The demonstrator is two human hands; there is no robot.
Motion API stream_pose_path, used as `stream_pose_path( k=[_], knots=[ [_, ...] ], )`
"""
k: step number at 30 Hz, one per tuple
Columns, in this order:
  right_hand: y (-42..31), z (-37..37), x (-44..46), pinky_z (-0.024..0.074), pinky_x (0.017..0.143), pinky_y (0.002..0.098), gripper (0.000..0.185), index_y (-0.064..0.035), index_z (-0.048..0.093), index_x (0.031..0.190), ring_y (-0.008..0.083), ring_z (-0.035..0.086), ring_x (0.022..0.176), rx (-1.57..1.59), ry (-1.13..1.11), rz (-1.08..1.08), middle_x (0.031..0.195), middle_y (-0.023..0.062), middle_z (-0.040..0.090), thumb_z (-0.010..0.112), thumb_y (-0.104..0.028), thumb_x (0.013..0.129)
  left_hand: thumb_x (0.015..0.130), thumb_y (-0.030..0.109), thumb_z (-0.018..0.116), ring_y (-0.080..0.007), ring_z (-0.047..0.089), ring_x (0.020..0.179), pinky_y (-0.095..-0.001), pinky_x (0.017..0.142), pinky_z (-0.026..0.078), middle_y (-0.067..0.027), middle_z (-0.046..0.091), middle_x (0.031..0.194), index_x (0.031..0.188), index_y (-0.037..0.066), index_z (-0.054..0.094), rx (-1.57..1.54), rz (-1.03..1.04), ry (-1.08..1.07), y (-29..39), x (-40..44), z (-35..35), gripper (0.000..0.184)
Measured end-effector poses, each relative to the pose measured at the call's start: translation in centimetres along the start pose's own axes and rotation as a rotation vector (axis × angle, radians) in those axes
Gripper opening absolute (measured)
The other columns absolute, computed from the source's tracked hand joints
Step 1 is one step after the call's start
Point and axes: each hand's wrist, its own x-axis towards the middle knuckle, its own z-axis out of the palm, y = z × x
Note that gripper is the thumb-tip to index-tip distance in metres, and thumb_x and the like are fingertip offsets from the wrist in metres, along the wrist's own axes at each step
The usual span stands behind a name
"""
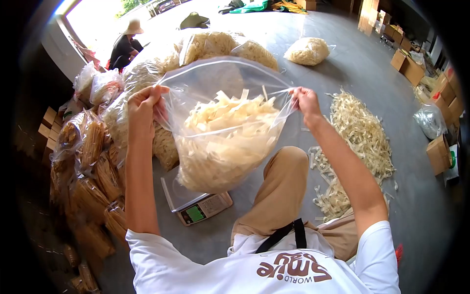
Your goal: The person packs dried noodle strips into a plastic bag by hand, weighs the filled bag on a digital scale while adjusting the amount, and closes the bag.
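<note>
A large clear plastic bag hangs between my hands, its mouth spread wide. Pale yellow dried strips fill much of it. My left hand is closed on the left edge of the bag's mouth, and my right hand pinches the right edge. Below the bag, a digital scale with a lit green display sits on the floor; the bag hides part of its platform. To the right of my knee, a loose heap of the same pale strips lies on the floor.
Large filled bags are piled in front of me, and another filled bag stands apart. Bundles of brown sticks in plastic lie at left. Cardboard boxes line the right side. A person in a straw hat crouches near the doorway.
</note>
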Motion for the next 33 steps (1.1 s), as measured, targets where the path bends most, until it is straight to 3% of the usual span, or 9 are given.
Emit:
stream_pose_path(
  k=[4, 10, 12, 17, 24, 29, 30, 31, 33],
  knots=[
    [-5.1, -3.9, 1.4, 0.0439, 0.045, 0.0222, 0.018, -0.0025, 0.059, 0.079, 0.0089, 0.053, 0.048, -0.085, 0.097, -0.109, 0.060, 0.0014, 0.056, 0.046, -0.010, 0.089, 0.086, 0.013, 0.053, -0.0102, 0.048, 0.036, -0.0216, 0.033, 0.037, -0.0036, 0.054, 0.052, 0.080, -0.002, 0.064, -0.036, 0.012, -0.048, -0.8, 1.3, 4.1, 0.020],
    [-5.9, -10.1, 0.8, 0.0437, 0.051, 0.0177, 0.015, -0.0043, 0.061, 0.088, 0.0050, 0.051, 0.052, -0.233, 0.103, -0.089, 0.063, -0.0031, 0.054, 0.049, -0.013, 0.089, 0.084, 0.009, 0.054, -0.0123, 0.051, 0.037, -0.0228, 0.034, 0.037, -0.0063, 0.057, 0.054, 0.081, -0.003, 0.064, 0.015, -0.142, -0.163, -6.4, 2.6, 8.9, 0.016],
    [-3.5, -11.7, 0.1, 0.0412, 0.046, 0.0200, 0.016, -0.0055, 0.060, 0.082, 0.0068, 0.050, 0.050, -0.261, 0.133, -0.060, 0.062, -0.0008, 0.055, 0.048, -0.014, 0.089, 0.086, 0.011, 0.052, -0.0105, 0.053, 0.041, -0.0220, 0.037, 0.039, -0.0047, 0.058, 0.057, 0.086, 0.000, 0.065, 0.064, -0.215, -0.267, -8.8, 1.6, 9.8, 0.017],
    [5.6, -14.8, -1.0, 0.0398, 0.045, 0.0208, 0.017, -0.0050, 0.059, 0.085, 0.0074, 0.048, 0.047, -0.312, 0.242, 0.122, 0.061, -0.0006, 0.053, 0.046, -0.014, 0.090, 0.086, 0.016, 0.055, -0.0114, 0.054, 0.040, -0.0219, 0.037, 0.041, -0.0039, 0.057, 0.058, 0.085, 0.001, 0.064, 0.191, -0.445, -0.330, -18.4, -0.3, 12.0, 0.017],
    [5.6, -15.5, -1.1, 0.0411, 0.045, 0.0200, 0.020, -0.0062, 0.058, 0.094, 0.0057, 0.048, 0.048, -0.355, 0.277, 0.098, 0.061, -0.0030, 0.051, 0.045, -0.021, 0.091, 0.085, 0.021, 0.057, -0.0119, 0.055, 0.041, -0.0220, 0.038, 0.042, -0.0052, 0.059, 0.064, 0.089, 0.002, 0.064, 0.265, -0.338, -0.477, -16.7, 0.6, 12.9, 0.021],
    [7.5, -16.4, -3.3, 0.0424, 0.044, 0.0243, 0.024, -0.0043, 0.055, 0.082, 0.0114, 0.051, 0.048, -0.337, 0.274, 0.150, 0.057, 0.0022, 0.053, 0.054, -0.028, 0.086, 0.085, 0.021, 0.057, -0.0130, 0.056, 0.042, -0.0240, 0.039, 0.044, -0.0056, 0.058, 0.063, 0.091, 0.001, 0.063, 0.204, -0.366, -0.425, -17.4, 1.0, 15.4, 0.022],
    [8.4, -16.7, -3.6, 0.0437, 0.040, 0.0223, 0.026, -0.0098, 0.049, 0.075, 0.0084, 0.050, 0.043, -0.340, 0.228, 0.109, 0.056, -0.0002, 0.051, 0.053, -0.031, 0.088, 0.085, 0.021, 0.057, -0.0131, 0.056, 0.043, -0.0244, 0.040, 0.045, -0.0054, 0.058, 0.062, 0.091, 0.001, 0.063, 0.171, -0.380, -0.440, -17.3, 0.9, 16.0, 0.022],
    [9.1, -16.7, -4.2, 0.0448, 0.042, 0.0229, 0.025, -0.0102, 0.049, 0.078, 0.0082, 0.051, 0.046, -0.328, 0.204, 0.122, 0.059, -0.0004, 0.052, 0.053, -0.033, 0.087, 0.086, 0.017, 0.056, -0.0139, 0.056, 0.043, -0.0246, 0.039, 0.045, -0.0063, 0.058, 0.062, 0.091, 0.000, 0.063, 0.136, -0.389, -0.447, -16.9, 0.8, 16.9, 0.020],
    [7.7, -14.8, -6.7, 0.0490, 0.052, 0.0254, 0.037, -0.0073, 0.047, 0.100, 0.0116, 0.057, 0.066, -0.280, 0.158, 0.245, 0.078, 0.0042, 0.056, 0.051, -0.041, 0.087, 0.086, 0.013, 0.054, -0.0149, 0.057, 0.043, -0.0249, 0.039, 0.045, -0.0077, 0.058, 0.061, 0.090, -0.001, 0.063, 0.104, -0.388, -0.464, -16.2, 0.5, 18.6, 0.017]
  ],
)
